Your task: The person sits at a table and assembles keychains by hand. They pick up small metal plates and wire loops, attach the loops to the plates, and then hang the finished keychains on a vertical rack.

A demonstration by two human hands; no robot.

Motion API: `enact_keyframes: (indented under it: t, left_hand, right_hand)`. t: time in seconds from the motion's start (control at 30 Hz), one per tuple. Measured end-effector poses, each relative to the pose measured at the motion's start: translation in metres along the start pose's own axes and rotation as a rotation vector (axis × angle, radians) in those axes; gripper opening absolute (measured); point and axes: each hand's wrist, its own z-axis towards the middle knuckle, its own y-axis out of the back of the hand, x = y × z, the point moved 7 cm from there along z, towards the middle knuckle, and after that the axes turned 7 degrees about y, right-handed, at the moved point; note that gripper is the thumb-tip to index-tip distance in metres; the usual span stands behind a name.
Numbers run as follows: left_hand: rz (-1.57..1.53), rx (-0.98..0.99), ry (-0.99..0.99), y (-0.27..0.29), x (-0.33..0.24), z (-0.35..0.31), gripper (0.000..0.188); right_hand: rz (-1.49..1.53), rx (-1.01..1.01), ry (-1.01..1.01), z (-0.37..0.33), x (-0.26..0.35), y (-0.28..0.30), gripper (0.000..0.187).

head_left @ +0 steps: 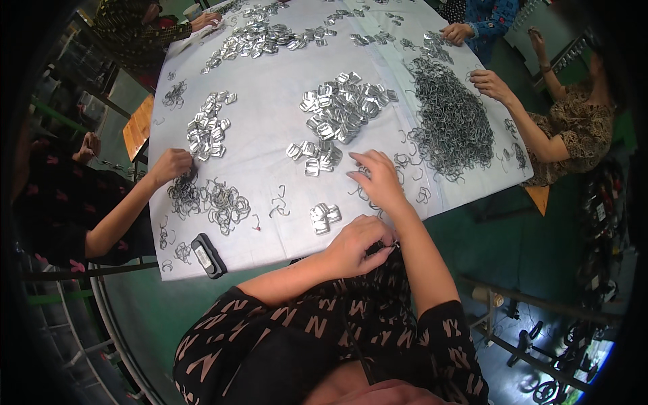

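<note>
Note loose buckles [324,156] just left of nearer, spread right hand [379,179]; see left hand [358,246] lower, curled; cannot tell contents.

The person's hands [364,241] are near silver buckles [320,223] on a white table [270,145].

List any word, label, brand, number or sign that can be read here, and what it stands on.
No word, brand, number or sign can be read reliably.
Black oblong device: pale panel, any marking too small to read.
Person's black top: pale letter-like pattern, broken by folds; no word made out.
Silver buckles: no legible marking.
</note>
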Motion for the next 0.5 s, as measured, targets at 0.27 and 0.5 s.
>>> enact_keyframes:
  t: [0.27, 0.5]
  left_hand:
    - [0.018, -0.052, 0.018, 0.014, 0.003, -0.007, 0.017]
    - [0.024, -0.112, 0.148, 0.016, 0.018, -0.006, 0.014]
  right_hand:
    - [-0.039, 0.079, -0.159, 0.031, -0.030, -0.048, 0.029]
    - [0.622, -0.095, -0.520, -0.040, -0.015, 0.016, 0.013]
